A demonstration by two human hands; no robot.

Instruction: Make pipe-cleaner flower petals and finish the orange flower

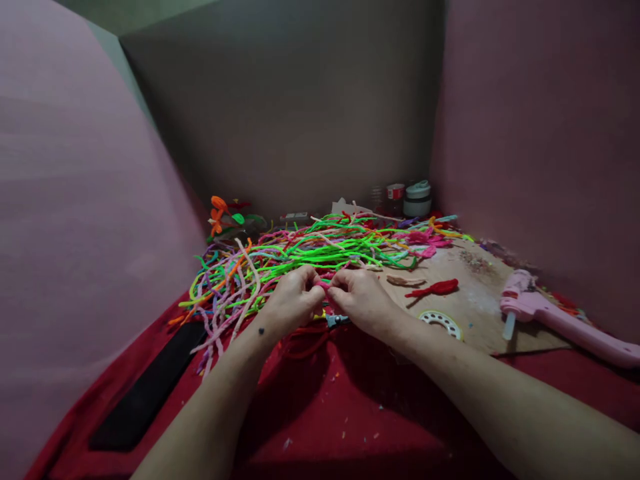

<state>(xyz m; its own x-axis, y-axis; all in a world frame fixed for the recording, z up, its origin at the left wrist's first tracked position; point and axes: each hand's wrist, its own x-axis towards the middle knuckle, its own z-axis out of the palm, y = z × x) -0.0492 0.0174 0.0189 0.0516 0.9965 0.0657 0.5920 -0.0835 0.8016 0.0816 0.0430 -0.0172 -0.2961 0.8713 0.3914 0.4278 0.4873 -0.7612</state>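
Two bare hands meet at the centre of the bench, taken here as the middle of the clock face. The grip of the left hand is closed to a pinch, thumb against bent fingers, on a short pink stem; the grip of the right hand pinches the same piece from the 3 o'clock side. The stem lies between the two sets of fingertips, mostly hidden by them. Just below, at 6 o'clock, a blue-grey tool shows in part. A heap of fuzzy stems, green, pink, orange and lilac, spreads from 9 o'clock through 12 to 2. At 3 o'clock lie a tan piece and, beyond it, a red twist, both on a flat board. A white ring with round holes sits a little past 3. Farther out in that direction rests a pink glue gun, its handle slanting toward 4. A black strip lies at 8 o'clock on the red cloth. An orange flower stands at 10, and a lidded jar at 2, before the dark back wall.
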